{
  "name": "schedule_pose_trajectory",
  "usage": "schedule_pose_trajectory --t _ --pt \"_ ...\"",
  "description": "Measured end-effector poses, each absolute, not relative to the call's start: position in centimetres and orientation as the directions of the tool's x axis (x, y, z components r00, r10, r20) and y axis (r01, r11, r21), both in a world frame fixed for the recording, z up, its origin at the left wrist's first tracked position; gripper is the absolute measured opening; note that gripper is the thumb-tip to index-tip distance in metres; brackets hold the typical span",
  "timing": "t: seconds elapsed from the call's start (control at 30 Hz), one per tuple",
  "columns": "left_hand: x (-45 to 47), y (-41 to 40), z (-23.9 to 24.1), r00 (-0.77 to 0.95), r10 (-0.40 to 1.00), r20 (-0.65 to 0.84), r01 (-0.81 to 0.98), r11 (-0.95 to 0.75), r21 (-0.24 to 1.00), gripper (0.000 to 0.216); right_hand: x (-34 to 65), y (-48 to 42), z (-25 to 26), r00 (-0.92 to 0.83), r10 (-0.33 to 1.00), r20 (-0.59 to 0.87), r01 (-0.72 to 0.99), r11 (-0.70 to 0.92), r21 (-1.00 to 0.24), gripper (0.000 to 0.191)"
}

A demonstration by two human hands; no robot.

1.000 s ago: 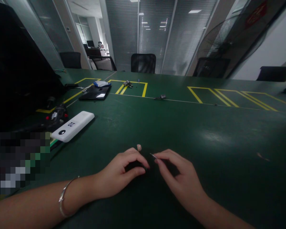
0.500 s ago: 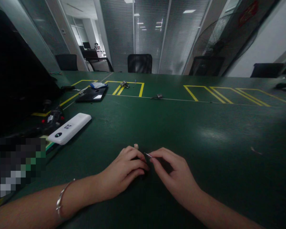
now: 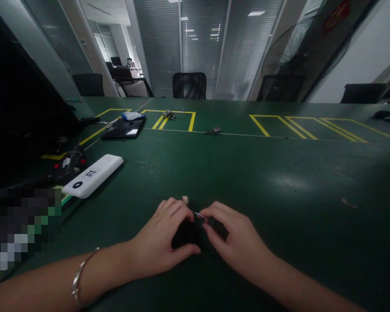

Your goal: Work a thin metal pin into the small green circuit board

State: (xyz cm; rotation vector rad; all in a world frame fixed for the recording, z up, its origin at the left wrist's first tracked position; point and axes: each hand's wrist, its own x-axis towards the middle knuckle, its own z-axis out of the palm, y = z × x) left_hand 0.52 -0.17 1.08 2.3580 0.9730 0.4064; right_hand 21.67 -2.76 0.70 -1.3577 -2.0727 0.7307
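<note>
A thin, silvery rod-like piece (image 3: pixel 199 215) is pinched between the thumb and forefinger of my right hand (image 3: pixel 235 229); its exact kind is too small to make out. My left hand (image 3: pixel 169 236) rests on the table facing it, fingers curled and thumb spread well apart from them. The left fingertips are close to the silvery piece's tip; whether they touch cannot be told. Dark shadow fills the gap under the left palm, so anything there is hidden. A small pale object (image 3: pixel 185 199) lies just beyond the left fingers.
On the green table (image 3: pixel 279 260), a white power bank (image 3: pixel 94 175) marked 22 lies to the left, beside a black device with red buttons (image 3: pixel 69 164). Farther back are a black flat case (image 3: pixel 123 129), metal parts (image 3: pixel 169 114) and another small metal part (image 3: pixel 216 130).
My left thumb has moved down and away from the fingers, opening that hand. My right hand keeps its pinch on the thin silvery piece. The view has shifted slightly.
</note>
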Motion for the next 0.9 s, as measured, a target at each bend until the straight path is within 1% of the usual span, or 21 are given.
schedule_pose_trajectory --t 0.07,0.17,0.4,0.5,0.67,0.77,0.9 --pt "0.5 -0.2 0.9 0.686 0.724 0.081 0.551 -0.588 0.592 0.032 21.6 -2.8 0.7 -0.349 0.924 0.155 0.635 0.355 -0.686 0.021" --pt "0.5 -0.1 0.7 0.678 0.729 0.094 0.543 -0.583 0.604 0.029 21.6 -2.9 0.6 -0.355 0.919 0.168 0.647 0.372 -0.666 0.021" --pt "0.6 0.0 0.6 0.675 0.732 0.089 0.541 -0.573 0.615 0.032 21.4 -3.3 0.8 -0.352 0.923 0.156 0.691 0.369 -0.622 0.024" --pt "0.5 0.0 0.5 0.656 0.75 0.082 0.547 -0.548 0.633 0.033 21.2 -3.5 0.7 -0.385 0.914 0.128 0.728 0.386 -0.567 0.024" --pt "0.4 -0.5 0.6 0.644 0.763 0.053 0.536 -0.501 0.68 0.036 20.9 -4.0 -0.1 -0.402 0.905 0.14 0.761 0.415 -0.498 0.02" --pt "0.4 -0.8 0.6 0.659 0.75 0.057 0.51 -0.501 0.7 0.037 20.8 -4.4 -0.6 -0.388 0.904 0.178 0.772 0.424 -0.473 0.018" --pt "0.0 -0.9 0.6 0.656 0.75 0.085 0.492 -0.51 0.706 0.037 20.5 -4.7 -1.1 -0.365 0.887 0.284 0.798 0.455 -0.395 0.019"
